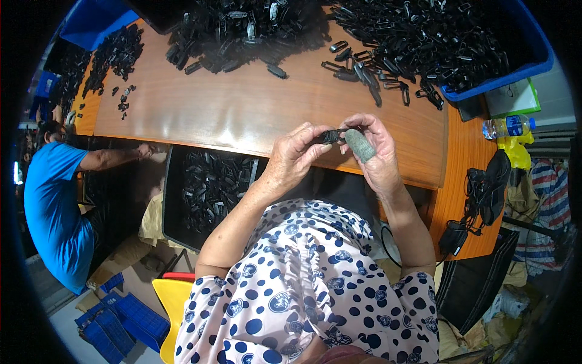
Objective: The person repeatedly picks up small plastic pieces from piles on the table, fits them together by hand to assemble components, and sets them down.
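Above the table's near edge, my left hand [290, 156] pinches a small black plastic part [329, 136] between thumb and fingers. My right hand [377, 151] closes on the other end of the same part, its fingers curled over it. A grey fabric finger sleeve [360, 145] covers the right thumb and hides some of the grip. What detail the part has is too small to make out. Beyond my hands lies a heap of black oblong parts [242, 36], and to its right a heap of black frame-shaped pieces [418, 54].
A black bin [171, 209] full of black parts stands left of my lap. A blue tray [515, 85] borders the right heap. At the table's right are a water bottle [508, 126] and tangled black cables [479, 194]. A person in blue [57, 206] works at the left.
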### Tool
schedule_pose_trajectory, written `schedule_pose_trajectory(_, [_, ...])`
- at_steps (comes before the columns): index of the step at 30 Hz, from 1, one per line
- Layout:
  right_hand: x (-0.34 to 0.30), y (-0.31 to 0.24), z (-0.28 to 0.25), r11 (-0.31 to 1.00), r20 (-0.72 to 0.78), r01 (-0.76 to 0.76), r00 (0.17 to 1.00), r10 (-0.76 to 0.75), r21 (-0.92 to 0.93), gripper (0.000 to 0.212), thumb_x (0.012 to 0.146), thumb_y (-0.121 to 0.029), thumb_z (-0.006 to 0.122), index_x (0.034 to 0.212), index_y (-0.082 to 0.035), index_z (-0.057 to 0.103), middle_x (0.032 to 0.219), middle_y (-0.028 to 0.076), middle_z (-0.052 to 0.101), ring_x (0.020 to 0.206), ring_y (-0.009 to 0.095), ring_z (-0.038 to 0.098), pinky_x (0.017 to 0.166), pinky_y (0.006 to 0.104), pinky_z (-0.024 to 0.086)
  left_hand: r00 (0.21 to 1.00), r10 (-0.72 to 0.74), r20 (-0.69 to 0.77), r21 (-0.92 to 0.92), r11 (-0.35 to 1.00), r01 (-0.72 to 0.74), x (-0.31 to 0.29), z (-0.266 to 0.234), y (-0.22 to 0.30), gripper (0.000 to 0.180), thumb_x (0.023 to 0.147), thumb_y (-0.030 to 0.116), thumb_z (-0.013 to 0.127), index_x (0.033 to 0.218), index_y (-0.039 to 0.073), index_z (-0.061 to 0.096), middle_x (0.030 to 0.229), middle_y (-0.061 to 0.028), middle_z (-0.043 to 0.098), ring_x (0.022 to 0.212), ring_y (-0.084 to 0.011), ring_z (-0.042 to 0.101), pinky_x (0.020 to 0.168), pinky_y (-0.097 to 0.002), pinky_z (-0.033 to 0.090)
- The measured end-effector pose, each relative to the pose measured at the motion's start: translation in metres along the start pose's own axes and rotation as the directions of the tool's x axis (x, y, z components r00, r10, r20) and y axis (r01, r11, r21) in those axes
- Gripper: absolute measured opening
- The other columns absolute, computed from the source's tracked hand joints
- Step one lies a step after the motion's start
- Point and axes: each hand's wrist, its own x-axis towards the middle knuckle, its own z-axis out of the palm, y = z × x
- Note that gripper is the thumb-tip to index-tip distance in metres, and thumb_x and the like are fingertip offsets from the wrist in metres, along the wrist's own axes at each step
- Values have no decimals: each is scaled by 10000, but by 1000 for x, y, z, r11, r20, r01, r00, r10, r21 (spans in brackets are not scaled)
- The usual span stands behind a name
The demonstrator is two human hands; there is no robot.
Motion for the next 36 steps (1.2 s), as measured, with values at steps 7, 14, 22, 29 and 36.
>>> schedule_pose_trajectory(7, [2, 3, 8, 990, 13, 109, 994, -108, -87, 241, 902, 54, 552, 1129, -21, 517, 1057, 55, 564, 918, 105, 561, 805, 240, 485, 998, -61, -11, -146, 988, 59, -5, -1, 3, 241, 895, 77, 631, 1123, 0, 628, 976, -64, 651, 907, -142, 621, 802, -268, 505])
schedule_pose_trajectory(14, [6, -1, 25, 934, -7, 215, 974, -226, -285, 210, 896, 43, 568, 1096, -13, 535, 1033, 56, 561, 885, 91, 547, 766, 220, 472, 990, -113, -86, -265, 960, 87, -10, 1, 3, 246, 892, 62, 630, 1129, -4, 621, 955, -57, 665, 879, -136, 631, 782, -264, 515])
schedule_pose_trajectory(22, [13, -27, 6, 830, 101, -547, 825, 556, -105, 192, 881, -75, 631, 1040, -23, 538, 821, 75, 608, 609, 89, 560, 496, 172, 432, 953, 302, 6, 283, 914, -291, -9, -21, 9, 247, 831, 66, 665, 1068, 8, 624, 925, -131, 654, 789, -254, 655, 685, -324, 532])
schedule_pose_trajectory(29, [15, -26, 12, 609, -27, -781, 618, 786, -143, 205, 868, -109, 658, 998, -40, 516, 764, 74, 619, 578, 97, 567, 429, 163, 393, 966, 234, 113, 282, 924, -257, -22, -24, 9, 233, 814, 105, 682, 1011, -2, 616, 863, -138, 656, 748, -290, 655, 653, -363, 535])
schedule_pose_trajectory(36, [23, -26, 12, 650, 56, -757, 648, 760, -65, 543, 825, -214, 735, 1223, -45, 406, 928, 89, 612, 672, 125, 606, 443, 169, 424, 998, -15, 54, -52, 998, 17, -13, -19, 6, 251, 848, 156, 668, 1048, 9, 634, 953, -128, 613, 901, -272, 621, 774, -360, 513])
